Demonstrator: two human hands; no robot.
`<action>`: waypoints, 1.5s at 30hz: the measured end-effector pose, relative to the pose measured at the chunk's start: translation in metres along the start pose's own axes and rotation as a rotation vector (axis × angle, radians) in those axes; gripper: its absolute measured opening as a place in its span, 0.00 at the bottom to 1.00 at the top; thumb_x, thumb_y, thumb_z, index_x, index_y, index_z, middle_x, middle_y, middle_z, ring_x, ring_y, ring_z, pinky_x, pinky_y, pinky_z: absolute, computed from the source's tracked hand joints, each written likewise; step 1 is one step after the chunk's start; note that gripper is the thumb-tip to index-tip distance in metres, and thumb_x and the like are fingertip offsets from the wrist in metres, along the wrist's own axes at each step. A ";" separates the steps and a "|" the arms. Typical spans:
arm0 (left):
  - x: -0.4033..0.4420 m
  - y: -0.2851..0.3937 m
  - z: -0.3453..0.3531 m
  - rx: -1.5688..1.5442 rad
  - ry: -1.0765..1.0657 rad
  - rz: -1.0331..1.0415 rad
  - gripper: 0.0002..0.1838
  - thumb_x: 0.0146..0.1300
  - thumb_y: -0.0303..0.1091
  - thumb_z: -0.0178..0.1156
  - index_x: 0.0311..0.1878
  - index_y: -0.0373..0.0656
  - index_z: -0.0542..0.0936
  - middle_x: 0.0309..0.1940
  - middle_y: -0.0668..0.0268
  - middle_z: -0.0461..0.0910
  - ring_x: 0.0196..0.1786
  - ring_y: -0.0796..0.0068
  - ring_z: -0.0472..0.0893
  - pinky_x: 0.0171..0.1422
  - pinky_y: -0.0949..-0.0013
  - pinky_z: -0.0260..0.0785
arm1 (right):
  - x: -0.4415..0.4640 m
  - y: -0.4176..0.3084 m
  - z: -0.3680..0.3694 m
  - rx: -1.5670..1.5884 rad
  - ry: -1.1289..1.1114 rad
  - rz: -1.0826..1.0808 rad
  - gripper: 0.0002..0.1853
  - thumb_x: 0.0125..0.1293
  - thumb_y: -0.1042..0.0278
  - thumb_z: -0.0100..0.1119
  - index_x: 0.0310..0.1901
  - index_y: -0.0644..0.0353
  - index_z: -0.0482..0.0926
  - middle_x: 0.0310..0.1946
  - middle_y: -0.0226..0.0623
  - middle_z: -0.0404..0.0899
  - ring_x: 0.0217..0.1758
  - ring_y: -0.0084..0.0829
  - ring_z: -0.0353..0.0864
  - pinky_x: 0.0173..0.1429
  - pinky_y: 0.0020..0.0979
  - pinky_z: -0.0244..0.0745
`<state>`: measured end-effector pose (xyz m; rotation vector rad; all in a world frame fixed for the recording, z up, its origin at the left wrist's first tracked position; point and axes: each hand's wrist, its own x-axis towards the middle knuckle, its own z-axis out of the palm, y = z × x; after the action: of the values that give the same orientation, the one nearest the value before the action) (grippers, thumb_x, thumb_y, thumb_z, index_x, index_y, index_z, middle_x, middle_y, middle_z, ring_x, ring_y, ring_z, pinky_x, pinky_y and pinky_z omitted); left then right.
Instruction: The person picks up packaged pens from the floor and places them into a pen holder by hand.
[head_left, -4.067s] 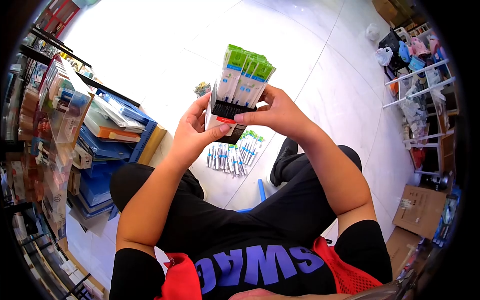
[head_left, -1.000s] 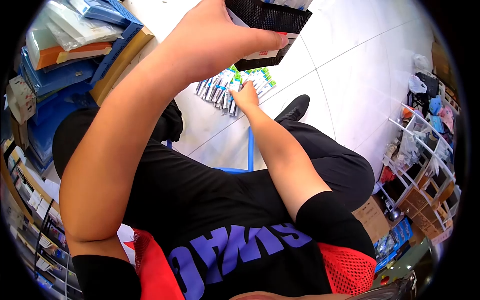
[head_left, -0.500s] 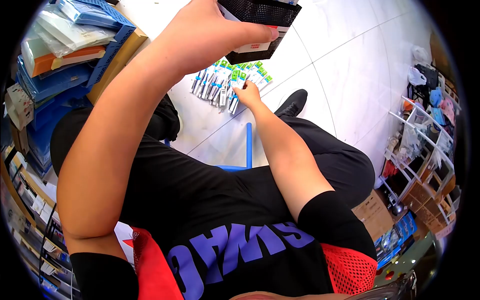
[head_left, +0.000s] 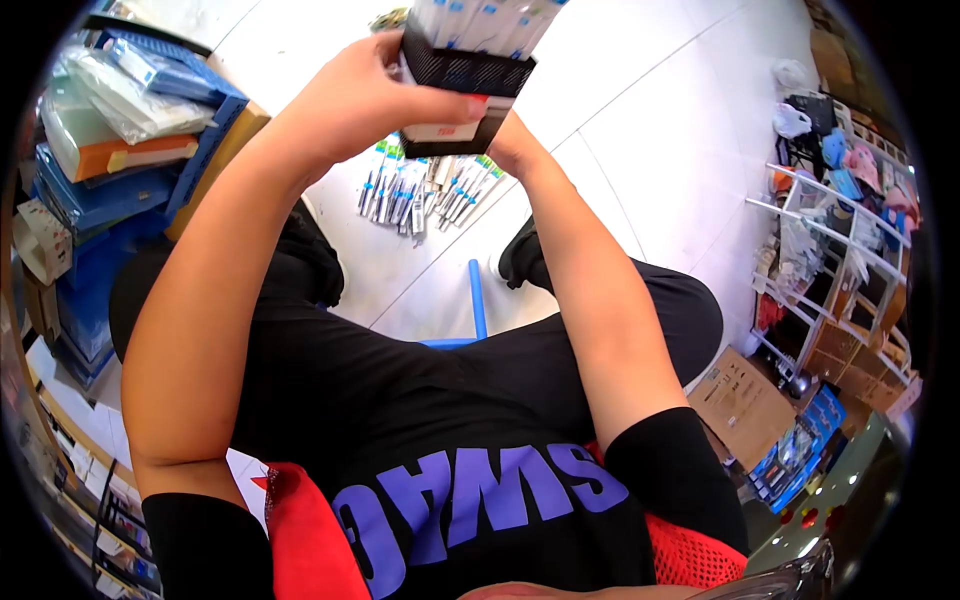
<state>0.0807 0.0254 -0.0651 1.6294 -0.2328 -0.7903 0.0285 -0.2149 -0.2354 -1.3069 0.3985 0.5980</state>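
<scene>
My left hand [head_left: 400,105] is closed round a black mesh holder [head_left: 470,72], its thumb lying across a white and red label on the side. Slim clear packs with blue marks [head_left: 488,25] stand up out of the holder's top. My right hand [head_left: 512,148] is behind the lower right of the holder; its fingers are hidden, so I cannot tell what they hold. On the floor below lies a spread of slim pen-like packs [head_left: 400,195] with green and blue ends, partly covered by the holder.
Stacked folders and plastic-wrapped packs [head_left: 130,110] stand at the left. A blue stool leg [head_left: 477,300] shows between my knees. At the right are a white rack [head_left: 830,250] with mixed goods and a cardboard box [head_left: 740,410].
The holder has come down and left in my left hand, showing the packs inside. My right hand has lifted from the floor packs to behind the holder.
</scene>
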 end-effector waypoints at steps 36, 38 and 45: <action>-0.047 0.017 0.056 -0.251 -0.024 0.022 0.41 0.55 0.36 0.78 0.68 0.32 0.68 0.58 0.54 0.80 0.61 0.65 0.81 0.68 0.61 0.73 | -0.188 -0.184 -0.006 -0.112 0.446 -0.603 0.16 0.78 0.62 0.58 0.55 0.66 0.82 0.38 0.36 0.86 0.36 0.24 0.85 0.51 0.29 0.83; -0.043 0.009 0.058 -0.252 -0.010 -0.003 0.42 0.54 0.37 0.79 0.68 0.33 0.68 0.58 0.55 0.80 0.60 0.66 0.81 0.67 0.62 0.73 | -0.202 -0.198 -0.006 -0.110 0.436 -0.720 0.16 0.79 0.64 0.56 0.57 0.68 0.80 0.40 0.37 0.86 0.39 0.25 0.85 0.53 0.28 0.82; -0.043 0.008 0.067 -0.183 -0.042 -0.032 0.42 0.54 0.39 0.79 0.68 0.33 0.68 0.56 0.56 0.81 0.59 0.68 0.81 0.66 0.64 0.72 | -0.214 -0.201 0.010 -0.168 0.286 -0.882 0.15 0.73 0.68 0.65 0.55 0.68 0.80 0.39 0.37 0.87 0.38 0.27 0.84 0.52 0.28 0.79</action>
<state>0.0102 -0.0059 -0.0432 1.4488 -0.1596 -0.8458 -0.0167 -0.2742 0.0493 -1.5696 -0.0265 -0.3055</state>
